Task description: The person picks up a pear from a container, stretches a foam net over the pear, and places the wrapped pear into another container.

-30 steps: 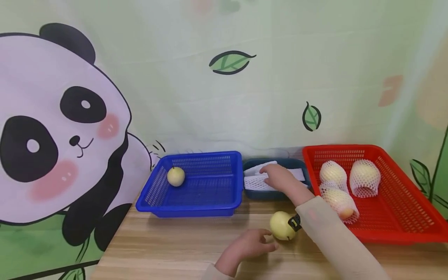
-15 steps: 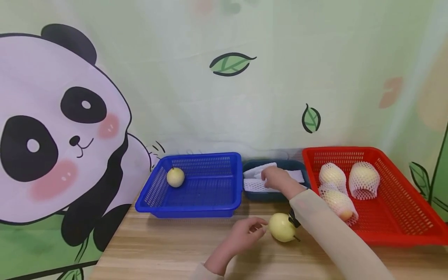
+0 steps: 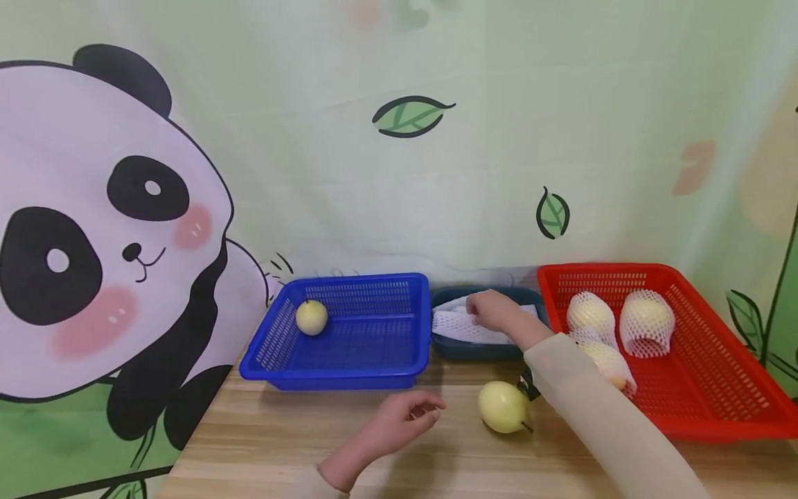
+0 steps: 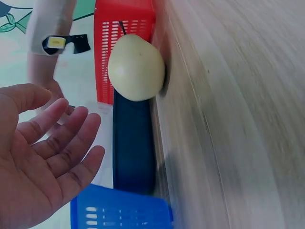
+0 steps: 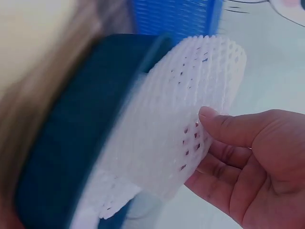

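Note:
My right hand pinches a white foam fruit net between thumb and fingers, over the dark teal basket. More white foam nets lie in that basket, under the held one in the right wrist view. My left hand hovers over the table with relaxed, slightly bent fingers and holds nothing. To its right a yellow pear lies on the wood, its stem toward the lower right. In the left wrist view the pear sits beyond the fingertips, apart from them.
A blue basket at the left holds one pear. The red basket at the right holds several net-wrapped pears. Behind the wooden table hangs a panda-printed cloth.
My left hand has drawn away from the pear to the left. The right hand now has hold of a foam net and is lifting it within the teal basket. The pear has turned slightly.

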`<action>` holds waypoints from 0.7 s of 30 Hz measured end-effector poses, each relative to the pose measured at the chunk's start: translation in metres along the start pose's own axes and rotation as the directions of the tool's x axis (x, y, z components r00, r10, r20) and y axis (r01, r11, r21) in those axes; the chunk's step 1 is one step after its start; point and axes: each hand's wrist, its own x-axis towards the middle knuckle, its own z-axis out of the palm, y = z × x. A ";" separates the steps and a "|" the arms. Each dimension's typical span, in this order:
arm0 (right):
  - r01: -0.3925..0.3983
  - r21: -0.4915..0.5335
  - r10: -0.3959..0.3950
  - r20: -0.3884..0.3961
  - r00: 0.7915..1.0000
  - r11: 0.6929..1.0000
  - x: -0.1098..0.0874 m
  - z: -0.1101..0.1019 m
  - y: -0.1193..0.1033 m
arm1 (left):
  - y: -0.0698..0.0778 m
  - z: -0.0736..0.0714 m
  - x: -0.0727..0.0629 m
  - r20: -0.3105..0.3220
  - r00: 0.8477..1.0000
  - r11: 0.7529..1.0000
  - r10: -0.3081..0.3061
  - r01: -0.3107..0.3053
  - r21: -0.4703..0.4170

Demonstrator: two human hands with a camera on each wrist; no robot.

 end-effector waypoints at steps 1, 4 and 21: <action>0.003 0.010 -0.003 -0.003 1.000 1.000 -0.002 -0.005 0.000 | 0.000 -0.002 0.000 0.001 1.000 1.000 0.002 -0.002 0.013; 0.001 0.093 0.002 -0.034 0.999 0.996 -0.011 -0.021 0.000 | 0.000 -0.008 0.002 -0.018 1.000 0.999 0.024 -0.023 0.048; -0.004 0.793 0.264 -0.198 0.944 0.610 -0.079 -0.038 -0.039 | 0.049 -0.018 0.052 -0.331 0.883 0.896 0.333 -0.187 0.403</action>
